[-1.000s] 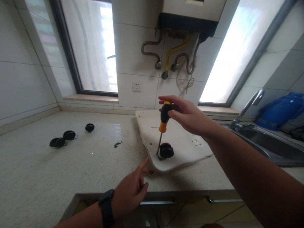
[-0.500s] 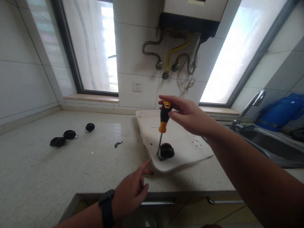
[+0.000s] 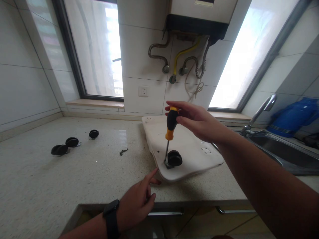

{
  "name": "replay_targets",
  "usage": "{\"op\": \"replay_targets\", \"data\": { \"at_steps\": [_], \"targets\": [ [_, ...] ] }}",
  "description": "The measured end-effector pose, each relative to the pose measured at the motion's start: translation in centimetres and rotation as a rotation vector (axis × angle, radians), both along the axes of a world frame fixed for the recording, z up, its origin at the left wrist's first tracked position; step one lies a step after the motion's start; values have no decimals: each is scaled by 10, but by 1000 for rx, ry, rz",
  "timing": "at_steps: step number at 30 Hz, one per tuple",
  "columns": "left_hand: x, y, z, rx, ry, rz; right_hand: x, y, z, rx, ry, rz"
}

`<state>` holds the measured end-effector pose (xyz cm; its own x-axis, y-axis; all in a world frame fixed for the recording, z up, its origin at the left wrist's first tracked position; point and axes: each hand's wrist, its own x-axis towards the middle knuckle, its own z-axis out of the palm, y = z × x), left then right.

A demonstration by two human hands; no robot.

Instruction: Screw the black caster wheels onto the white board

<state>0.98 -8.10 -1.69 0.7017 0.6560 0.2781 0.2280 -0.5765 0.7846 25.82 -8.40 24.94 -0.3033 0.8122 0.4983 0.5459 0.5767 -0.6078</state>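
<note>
My right hand (image 3: pixel 190 118) has its fingers around the top of a black and yellow screwdriver (image 3: pixel 171 120). The screwdriver stands nearly upright, its tip at the metal plate of a black caster wheel (image 3: pixel 174 158). That caster sits on the near left corner of a white panel (image 3: pixel 184 142), which lies on the counter with screw holes at its other corners. My left hand (image 3: pixel 141 196), wearing a black watch (image 3: pixel 111 207), has its index finger stretched out at the panel's left edge; its other fingers are loosely curled and hold nothing visible.
Several black casters (image 3: pixel 72 141) lie on the left of the speckled counter (image 3: pixel 99 179). A small pile of dark screws (image 3: pixel 123 152) is left of the panel. At right are a sink (image 3: pixel 266 146), a faucet (image 3: pixel 259 111) and a blue container (image 3: pixel 291 118). A water heater (image 3: pixel 199 20) hangs above.
The screwdriver handle has turned in my right hand, showing a different side. Its tip stays at the caster plate. My left hand has barely moved; the whole view shifts slightly.
</note>
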Motion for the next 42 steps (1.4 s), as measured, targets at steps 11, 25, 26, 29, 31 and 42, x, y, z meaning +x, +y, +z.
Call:
{"op": "replay_targets", "data": {
  "at_steps": [11,25,26,29,31,42],
  "targets": [
    [1,-1,0,-6,26,5,-8,-3,0,138,-104,-205],
    [1,-2,4,15,31,-5,-11,-3,-2,106,-58,-247],
    [1,-2,4,17,31,-4,-13,-4,-2,110,-69,-272],
    [1,-1,0,22,18,-4,-16,-5,-1,76,-56,-251],
    [1,0,-2,21,5,-8,-16,-4,0,29,-4,-145],
    [1,-1,2,15,-1,-33,-12,0,-2,80,50,-288]
  ]
}}
